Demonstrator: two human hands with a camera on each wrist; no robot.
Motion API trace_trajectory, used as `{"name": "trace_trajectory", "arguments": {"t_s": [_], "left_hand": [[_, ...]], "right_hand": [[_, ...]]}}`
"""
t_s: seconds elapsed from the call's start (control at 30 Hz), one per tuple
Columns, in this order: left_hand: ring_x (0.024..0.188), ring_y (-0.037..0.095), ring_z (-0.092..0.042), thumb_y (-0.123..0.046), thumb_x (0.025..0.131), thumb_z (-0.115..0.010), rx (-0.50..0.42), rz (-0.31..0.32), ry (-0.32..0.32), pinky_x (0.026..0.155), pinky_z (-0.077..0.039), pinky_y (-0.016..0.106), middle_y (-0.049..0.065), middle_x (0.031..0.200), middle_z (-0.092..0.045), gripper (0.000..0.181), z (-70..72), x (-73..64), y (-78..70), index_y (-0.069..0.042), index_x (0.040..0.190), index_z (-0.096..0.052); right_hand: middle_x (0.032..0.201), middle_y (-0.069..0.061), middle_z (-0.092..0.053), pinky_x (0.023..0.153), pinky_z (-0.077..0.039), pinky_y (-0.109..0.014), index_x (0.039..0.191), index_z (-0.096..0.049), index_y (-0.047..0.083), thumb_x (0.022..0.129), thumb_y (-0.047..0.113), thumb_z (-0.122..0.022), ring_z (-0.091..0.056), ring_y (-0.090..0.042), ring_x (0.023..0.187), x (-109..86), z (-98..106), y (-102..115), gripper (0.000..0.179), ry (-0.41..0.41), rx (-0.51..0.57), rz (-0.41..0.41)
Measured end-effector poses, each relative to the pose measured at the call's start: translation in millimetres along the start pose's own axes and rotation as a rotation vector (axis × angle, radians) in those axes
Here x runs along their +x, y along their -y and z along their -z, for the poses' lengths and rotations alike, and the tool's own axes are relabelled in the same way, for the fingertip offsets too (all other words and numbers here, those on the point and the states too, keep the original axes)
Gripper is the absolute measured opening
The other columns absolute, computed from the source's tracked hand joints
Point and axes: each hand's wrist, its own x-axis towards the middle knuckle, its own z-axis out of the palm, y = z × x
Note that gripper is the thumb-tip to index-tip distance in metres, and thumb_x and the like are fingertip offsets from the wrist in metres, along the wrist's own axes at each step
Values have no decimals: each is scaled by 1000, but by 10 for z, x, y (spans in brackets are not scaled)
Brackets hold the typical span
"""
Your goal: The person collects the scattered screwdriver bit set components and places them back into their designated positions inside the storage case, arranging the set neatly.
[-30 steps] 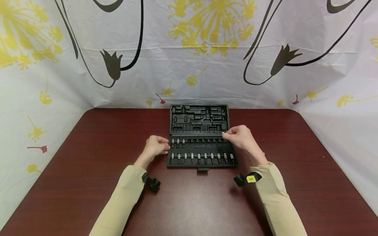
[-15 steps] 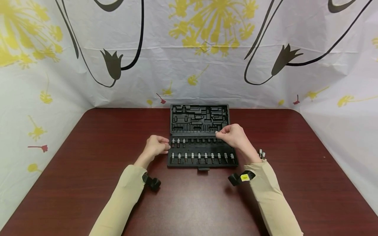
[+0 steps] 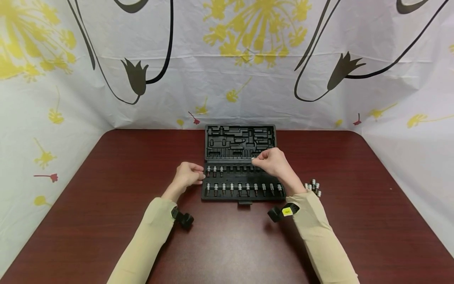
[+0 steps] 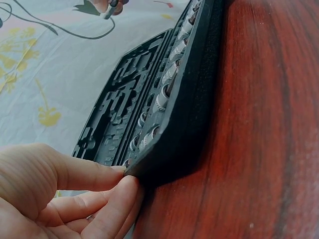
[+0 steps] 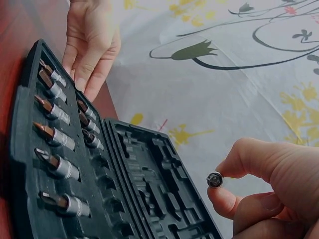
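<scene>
Well, two cream sleeves (image 3: 143, 240) came in from the bottom of the frame over a reddish table (image 3: 227, 244). Loose bits (image 3: 313, 185) lay right of centre, just beside the right sleeve. Mid-frame sat the open black case (image 3: 248, 181), a row of socket bits (image 3: 239, 188) along its front. The left hand (image 3: 186, 174) pinched its left edge; the right hand (image 3: 276, 162) grasped one small metal bit (image 5: 215, 180) between thumb and finger, above the case. Behind hung a flowered sheet (image 3: 227, 79).
</scene>
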Motion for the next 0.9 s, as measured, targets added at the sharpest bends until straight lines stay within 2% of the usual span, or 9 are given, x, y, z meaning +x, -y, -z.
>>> {"name": "trace_trajectory", "arguments": {"t_s": [0.13,0.4,0.63,0.9], "left_hand": [[68,14,-65,8,81,-66,-13,3,-2,59,-58,26,21,99,-67,26,2,7,6,8,107,-64],[67,14,-65,8,80,-66,-13,0,-1,59,-58,26,21,98,-67,26,-3,12,10,7,106,-65],[66,14,-65,8,79,-66,-15,-6,4,59,-58,26,21,96,-68,26,1,12,18,7,106,-65],[68,15,-66,10,79,-66,-22,-14,8,59,-58,26,22,96,-68,27,1,32,29,9,106,-64]], "right_hand": [[45,7,-34,57,-35,-26,63,-61,2,86,16,-61,-27,-9,45,18,-50,32,27,8,7,5],[44,7,-32,56,-35,-26,60,-59,7,86,17,-62,-24,-8,43,55,-106,91,29,31,7,-5],[45,7,-27,54,-33,-25,53,-48,11,87,17,-62,-21,-9,43,84,-159,131,37,45,12,8],[44,7,-26,53,-31,-24,49,-42,14,86,18,-62,-18,-9,44,134,-223,185,43,65,-6,39]]}}
